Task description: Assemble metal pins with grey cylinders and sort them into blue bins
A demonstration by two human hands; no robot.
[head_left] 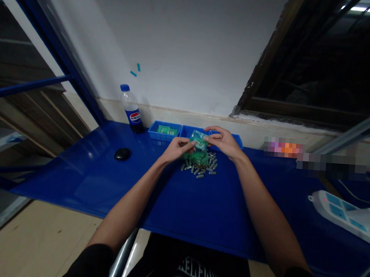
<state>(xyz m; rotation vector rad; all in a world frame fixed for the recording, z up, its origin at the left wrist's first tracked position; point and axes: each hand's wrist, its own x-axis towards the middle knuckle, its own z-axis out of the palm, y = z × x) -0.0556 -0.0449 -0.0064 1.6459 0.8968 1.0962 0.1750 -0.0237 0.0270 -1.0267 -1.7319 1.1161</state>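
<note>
Between both hands is a small clear plastic bag [199,140] with green contents, raised just above the table. My left hand [177,149] pinches its lower left side, thumb toward the bag. My right hand [223,142] grips its right edge between thumb and fingers. Beneath the bag lies a heap of small metal cylinders [201,171], mixed with green pieces [198,157] whose kind I cannot make out. Behind the hands stands a blue tray [187,129], partly hidden by them. Left of it, another blue tray [153,135] holds green-and-white packets [167,130].
A Pepsi bottle [132,111] stands at the back left, with a black mouse-like object [122,154] in front of it. On the right lies a white power strip [341,210]. The blue tabletop [195,211] meets a wall behind.
</note>
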